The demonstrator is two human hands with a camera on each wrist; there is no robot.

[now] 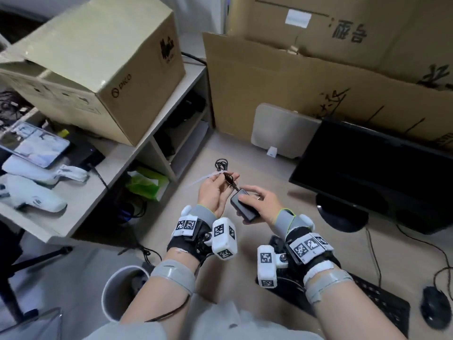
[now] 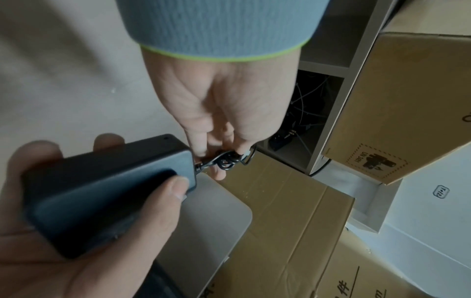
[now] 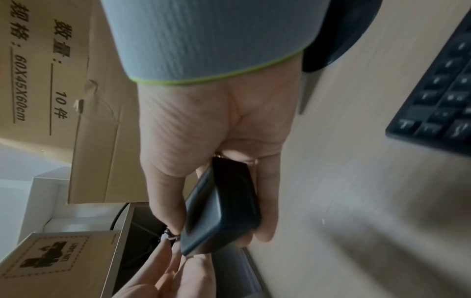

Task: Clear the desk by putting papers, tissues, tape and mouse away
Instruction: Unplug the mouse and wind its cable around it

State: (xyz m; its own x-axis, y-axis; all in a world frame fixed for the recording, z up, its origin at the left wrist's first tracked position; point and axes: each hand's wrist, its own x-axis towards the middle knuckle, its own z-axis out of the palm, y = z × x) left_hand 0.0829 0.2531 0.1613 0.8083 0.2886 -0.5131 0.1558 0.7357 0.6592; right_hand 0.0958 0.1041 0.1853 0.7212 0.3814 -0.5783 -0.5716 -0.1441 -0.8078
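My right hand point(image 1: 257, 197) grips a small black box-shaped device point(image 1: 245, 206) above the desk, thumb on top and fingers underneath. A short black cable comes out of its far end into a coiled bundle point(image 1: 226, 176) with a white tie, and my left hand point(image 1: 217, 184) pinches that bundle. The left wrist view shows the device point(image 2: 102, 193) and the bundle point(image 2: 226, 160) under my left fingertips. In the right wrist view the device point(image 3: 224, 205) sits in my right palm. A black wired mouse point(image 1: 435, 306) lies at the desk's near right, far from both hands.
A black monitor point(image 1: 367, 168) stands to the right and a black keyboard point(image 1: 367, 298) lies near me. A grey pad point(image 1: 279, 131) leans on flattened cardboard point(image 1: 294, 82) behind. At left are a shelf unit point(image 1: 157, 133) bearing a cardboard box point(image 1: 98, 69), a green packet point(image 1: 147, 184), and a white bin point(image 1: 122, 290).
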